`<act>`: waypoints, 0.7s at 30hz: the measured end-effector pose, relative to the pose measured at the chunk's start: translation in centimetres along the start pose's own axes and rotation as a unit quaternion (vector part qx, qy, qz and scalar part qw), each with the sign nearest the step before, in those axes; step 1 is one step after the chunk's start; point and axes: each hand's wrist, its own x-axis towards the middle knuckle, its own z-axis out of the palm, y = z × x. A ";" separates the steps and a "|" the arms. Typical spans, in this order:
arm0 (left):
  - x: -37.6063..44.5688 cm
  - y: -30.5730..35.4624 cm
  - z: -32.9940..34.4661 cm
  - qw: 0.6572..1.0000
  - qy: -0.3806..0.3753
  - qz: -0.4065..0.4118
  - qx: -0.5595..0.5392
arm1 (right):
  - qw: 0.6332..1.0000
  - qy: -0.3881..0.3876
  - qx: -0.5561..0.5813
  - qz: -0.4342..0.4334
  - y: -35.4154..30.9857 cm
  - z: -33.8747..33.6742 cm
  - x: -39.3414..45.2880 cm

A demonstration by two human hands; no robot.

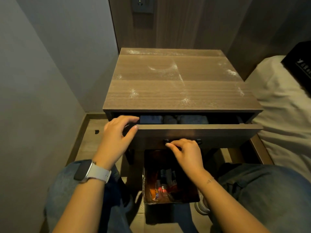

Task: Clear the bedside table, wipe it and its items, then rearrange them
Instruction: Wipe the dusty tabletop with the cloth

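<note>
Standing against the wall panel, between a grey wall and the bed [282,105], the bedside table [178,81] shows a wooden top marked with whitish dusty smears. Its drawer [198,132] is partly pulled out, exposing folded dark and blue fabric items [175,119] inside. The left hand [116,133], with a watch [91,171] on the wrist, reaches over the drawer's left front corner, fingers curved; whether it holds anything cannot be determined. The right hand [186,153] grips the drawer handle [166,141] with curled fingers. A bin [170,179] containing packaging sits on the floor below, between the person's knees.
</note>
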 end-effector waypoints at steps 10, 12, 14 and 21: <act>-4.5 0.6 0.9 0.994 -0.018 0.015 0.103 | 0.989 -0.064 0.116 -0.060 -3.5 -10.4 1.1; -5.7 0.7 0.9 0.994 -0.009 0.022 0.106 | 0.989 -0.121 -0.030 -0.075 -2.6 -11.0 4.0; -6.7 0.7 0.9 0.995 -0.002 0.023 0.101 | 0.957 -0.217 -0.170 -0.088 -1.4 -9.7 6.4; -9.1 1.0 0.8 0.996 -0.006 0.017 0.093 | 0.858 -0.345 -0.358 -0.131 1.1 -4.3 8.0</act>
